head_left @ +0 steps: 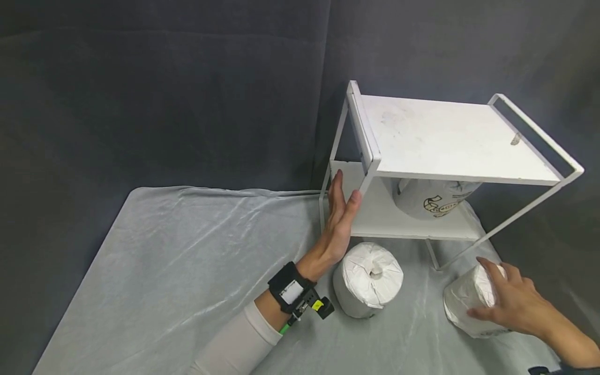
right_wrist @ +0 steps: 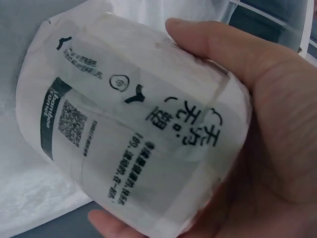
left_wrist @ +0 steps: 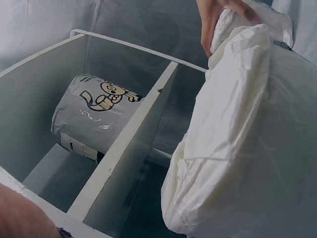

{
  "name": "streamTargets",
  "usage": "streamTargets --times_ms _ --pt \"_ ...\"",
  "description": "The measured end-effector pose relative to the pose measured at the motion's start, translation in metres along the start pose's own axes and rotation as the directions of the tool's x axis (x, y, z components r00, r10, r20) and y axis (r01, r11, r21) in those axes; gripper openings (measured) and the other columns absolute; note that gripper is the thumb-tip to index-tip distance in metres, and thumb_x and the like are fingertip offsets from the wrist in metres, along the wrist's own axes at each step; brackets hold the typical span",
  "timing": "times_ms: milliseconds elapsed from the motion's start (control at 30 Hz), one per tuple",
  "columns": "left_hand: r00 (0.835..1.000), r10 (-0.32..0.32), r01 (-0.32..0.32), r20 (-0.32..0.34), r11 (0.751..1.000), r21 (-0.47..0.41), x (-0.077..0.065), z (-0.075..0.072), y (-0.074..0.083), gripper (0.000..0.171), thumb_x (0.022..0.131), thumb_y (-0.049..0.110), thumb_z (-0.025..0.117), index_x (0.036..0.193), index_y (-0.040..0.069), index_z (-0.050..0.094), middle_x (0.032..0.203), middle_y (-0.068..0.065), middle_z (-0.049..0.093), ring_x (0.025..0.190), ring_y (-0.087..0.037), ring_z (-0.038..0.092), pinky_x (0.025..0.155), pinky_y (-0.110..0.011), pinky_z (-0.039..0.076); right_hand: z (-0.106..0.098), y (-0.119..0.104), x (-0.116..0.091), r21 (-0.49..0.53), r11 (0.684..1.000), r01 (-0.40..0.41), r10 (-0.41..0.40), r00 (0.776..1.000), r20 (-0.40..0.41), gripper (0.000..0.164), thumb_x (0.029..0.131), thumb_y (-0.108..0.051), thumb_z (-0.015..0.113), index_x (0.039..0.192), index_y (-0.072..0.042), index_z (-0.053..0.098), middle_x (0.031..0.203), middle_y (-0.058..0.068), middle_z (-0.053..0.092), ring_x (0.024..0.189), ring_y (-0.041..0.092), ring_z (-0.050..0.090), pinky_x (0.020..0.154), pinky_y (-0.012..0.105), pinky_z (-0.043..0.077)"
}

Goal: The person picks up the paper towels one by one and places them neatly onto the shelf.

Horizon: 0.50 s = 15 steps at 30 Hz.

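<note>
My right hand (head_left: 517,304) grips a wrapped toilet paper roll (head_left: 469,307) at the right, thumb and fingers spread round it. Printed text and a code show on its wrapper (right_wrist: 119,124) in the right wrist view. My left hand (head_left: 338,224), fingers extended, rests against the left side of a white two-tier rack (head_left: 450,135); only a blurred part of that hand shows in the left wrist view. Just right of the left wrist, a second wrapped roll (head_left: 372,276) stands upright on the cloth. A third roll (head_left: 431,200) is on the rack's lower shelf, partly hidden by the upper one.
A grey cloth (head_left: 197,260) covers the table, slightly wrinkled. Behind it hangs a dark backdrop (head_left: 187,104). The rack's thin side rails (head_left: 539,125) rise above its top shelf, and a slanting leg (head_left: 506,224) reaches down close to the right-hand roll.
</note>
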<state>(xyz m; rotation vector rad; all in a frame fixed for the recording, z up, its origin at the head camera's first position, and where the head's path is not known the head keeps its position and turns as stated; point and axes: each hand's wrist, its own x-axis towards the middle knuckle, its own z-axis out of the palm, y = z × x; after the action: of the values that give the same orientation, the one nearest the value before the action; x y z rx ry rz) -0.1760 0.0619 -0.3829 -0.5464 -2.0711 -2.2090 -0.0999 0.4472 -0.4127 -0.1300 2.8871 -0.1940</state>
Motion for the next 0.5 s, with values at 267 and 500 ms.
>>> streamTargets --times_ms 267,500 --pt "1.000 0.004 -0.004 -0.009 1.000 -0.003 -0.0001 -0.0006 0.0014 0.117 0.091 0.094 0.024 0.171 0.013 -0.005 0.178 -0.009 -0.008 0.163 -0.019 -0.008 0.130 -0.055 0.002 0.0006 -0.0002 0.0030 -0.002 0.999 -0.040 0.040 0.999 -0.007 0.115 0.071 -0.049 0.096 0.149 0.002 0.029 0.132 0.055 0.025 0.107 0.080 0.039 0.069 0.081 0.046" --pt "1.000 0.003 -0.003 -0.007 1.000 -0.007 0.0001 -0.0004 -0.0002 0.117 0.091 0.093 0.025 0.171 0.013 -0.005 0.178 -0.010 -0.007 0.163 -0.020 -0.008 0.130 -0.055 0.001 0.0024 0.0007 0.0030 -0.007 1.000 -0.030 0.030 0.999 -0.016 0.114 0.069 -0.048 0.097 0.146 0.003 0.032 0.127 0.054 0.031 0.102 0.078 0.043 0.069 0.080 0.046"
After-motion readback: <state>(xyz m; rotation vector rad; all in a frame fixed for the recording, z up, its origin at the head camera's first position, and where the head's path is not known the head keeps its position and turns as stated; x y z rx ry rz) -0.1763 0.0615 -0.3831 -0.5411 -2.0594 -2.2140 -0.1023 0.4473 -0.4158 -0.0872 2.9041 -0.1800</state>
